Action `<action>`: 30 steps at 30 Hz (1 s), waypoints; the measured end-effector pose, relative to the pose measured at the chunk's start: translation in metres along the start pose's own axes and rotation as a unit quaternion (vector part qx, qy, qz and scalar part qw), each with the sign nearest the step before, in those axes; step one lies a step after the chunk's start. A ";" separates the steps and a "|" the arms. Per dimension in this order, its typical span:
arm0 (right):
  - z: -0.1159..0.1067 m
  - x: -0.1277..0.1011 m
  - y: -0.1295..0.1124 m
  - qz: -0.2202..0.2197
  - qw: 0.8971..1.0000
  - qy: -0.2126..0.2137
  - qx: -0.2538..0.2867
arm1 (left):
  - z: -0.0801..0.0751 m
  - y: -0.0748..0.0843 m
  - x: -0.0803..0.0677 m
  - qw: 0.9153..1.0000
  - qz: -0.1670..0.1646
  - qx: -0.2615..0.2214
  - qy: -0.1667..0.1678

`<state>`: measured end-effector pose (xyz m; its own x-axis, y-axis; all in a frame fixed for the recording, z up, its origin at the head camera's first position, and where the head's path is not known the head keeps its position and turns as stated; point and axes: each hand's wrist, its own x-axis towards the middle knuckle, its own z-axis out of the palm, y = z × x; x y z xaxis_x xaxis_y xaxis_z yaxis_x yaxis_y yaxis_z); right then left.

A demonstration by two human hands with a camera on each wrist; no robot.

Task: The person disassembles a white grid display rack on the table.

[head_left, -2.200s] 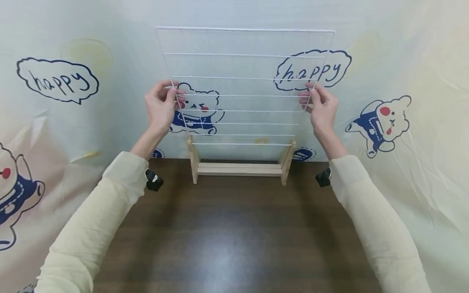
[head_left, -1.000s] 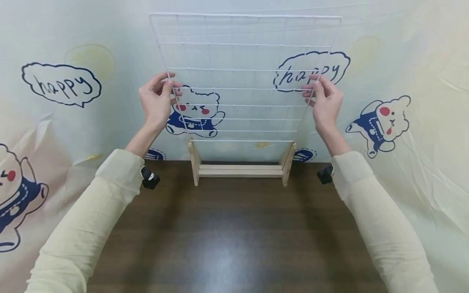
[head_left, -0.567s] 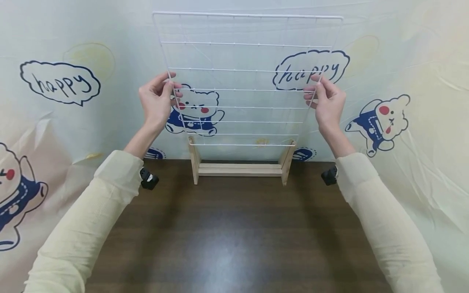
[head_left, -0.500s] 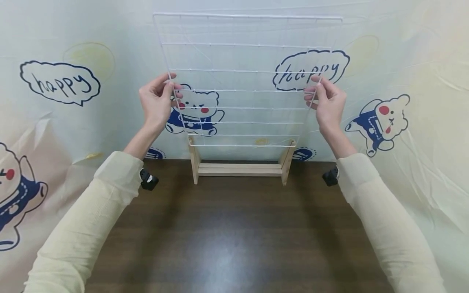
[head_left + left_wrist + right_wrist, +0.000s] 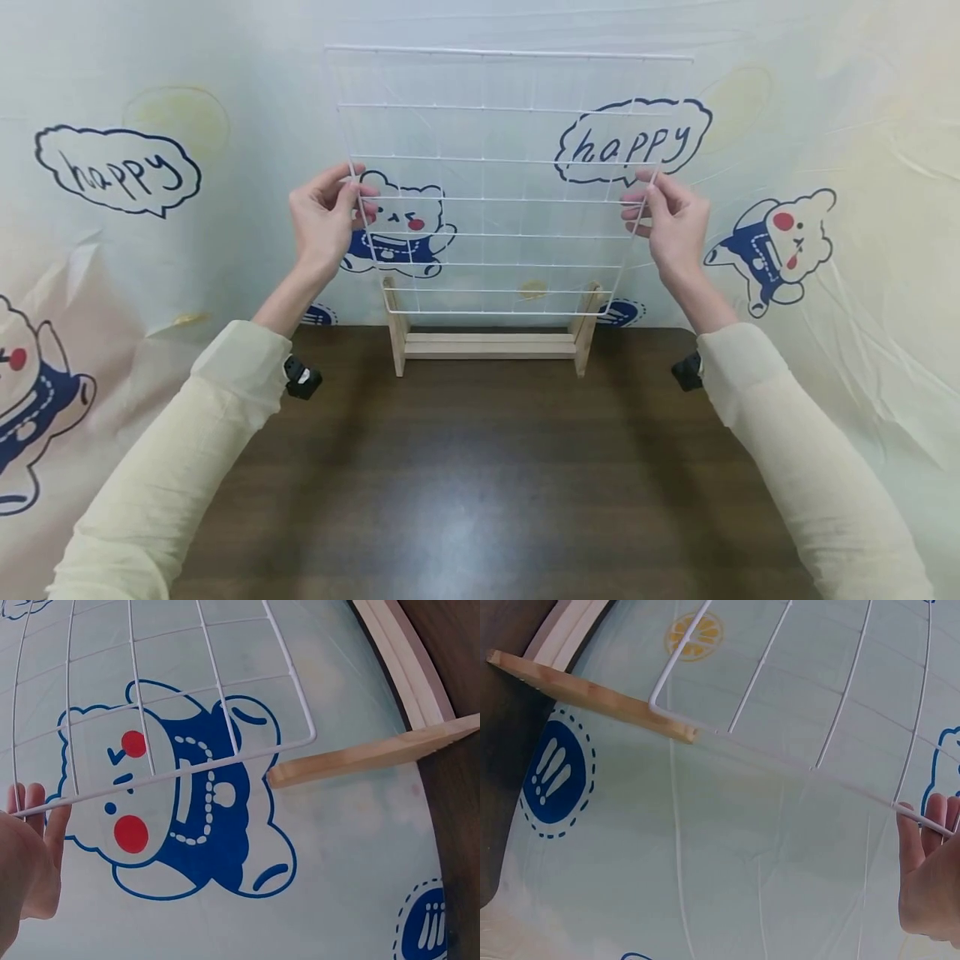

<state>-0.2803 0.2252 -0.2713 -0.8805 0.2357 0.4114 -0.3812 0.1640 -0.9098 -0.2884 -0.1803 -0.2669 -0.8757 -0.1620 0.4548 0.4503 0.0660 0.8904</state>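
- Wire grid (image 5: 487, 199): white, held up between both hands, above the table (image 5: 480, 467) and at the wooden stand.
- Left hand (image 5: 322, 217): thumb and fingers pinch the grid's left side wire, above mid-height of the stand's backdrop bear print.
- Right hand (image 5: 675, 225): thumb and fingers pinch the right side wire, at nearly the same level as the left hand.
- Wooden stand (image 5: 491, 346): pale, upright on the table near its far edge; two side posts joined by lengthwise bars.
- Grid against stand: the bottom wire overlaps the upper parts of both posts in the head view. Whether wire and wood touch cannot be told.
- Backdrop cloth (image 5: 262, 125): light, behind the stand, printed with bears and "happy" speech bubbles; seen through the mesh.
- Left sleeve (image 5: 157, 475) and right sleeve (image 5: 817, 467): cream, with folded cuffs.
- Black devices: one at the left wrist (image 5: 303, 379), one at the right (image 5: 686, 372).
- Table surface: dark brown, with a bright reflection near the middle.
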 end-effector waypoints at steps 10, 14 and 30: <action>-0.013 -0.010 0.010 0.021 0.999 -0.012 0.022 | 0.000 -0.009 -0.008 0.997 -0.008 0.065 -0.047; -0.016 -0.013 0.014 0.031 0.999 -0.023 0.031 | -0.002 -0.012 -0.013 0.996 -0.006 0.069 -0.060; -0.012 -0.024 0.032 0.059 0.996 -0.070 -0.008 | -0.022 -0.037 -0.023 0.983 -0.069 0.138 -0.105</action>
<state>-0.2681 0.2361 -0.3097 -0.9499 0.1186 0.2893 -0.2694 0.1591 -0.9498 -0.2808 -0.2007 -0.3104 -0.9547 0.0160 0.2971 0.2858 0.3263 0.9010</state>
